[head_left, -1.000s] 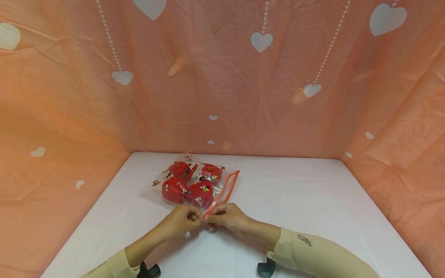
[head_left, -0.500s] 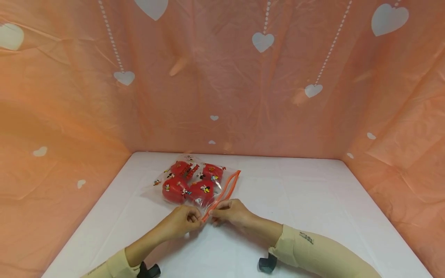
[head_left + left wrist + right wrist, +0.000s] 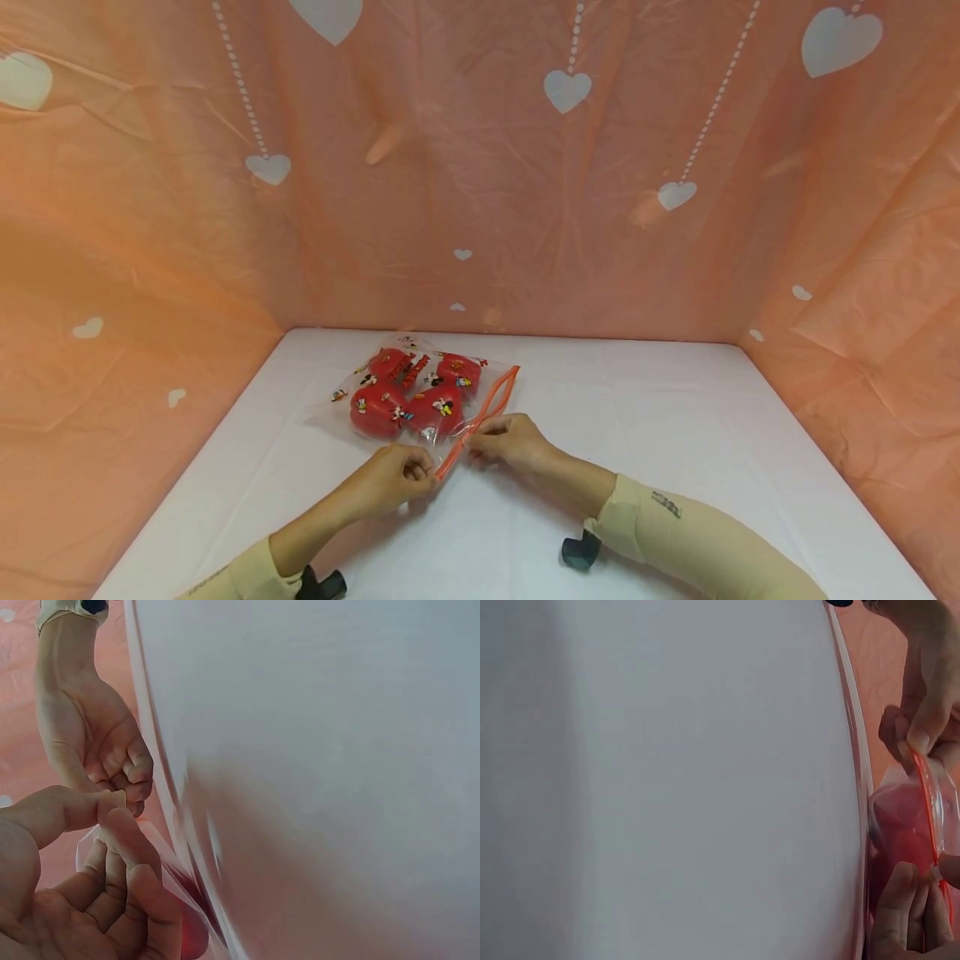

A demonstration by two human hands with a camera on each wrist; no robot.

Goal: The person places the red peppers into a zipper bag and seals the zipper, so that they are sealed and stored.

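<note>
A clear zip bag with cartoon prints lies on the table, several red rounded things inside it. Its orange zip strip runs along the right side; the far part gapes in a narrow loop, while the near part looks pressed together. My left hand pinches the strip's near corner. Farther along, my right hand pinches the strip between thumb and fingers. In the right wrist view the orange strip stretches between both hands. The left wrist view shows thumb and forefinger of the left hand meeting at the tips.
A white table spreads around the bag. Peach curtains with pale hearts enclose it at the back and both sides. Black camera mounts hang at both wrists, just above the table.
My right hand has slid up and away along the zip strip from the near corner, and the strip behind it has drawn together. The left hand has kept its place.
</note>
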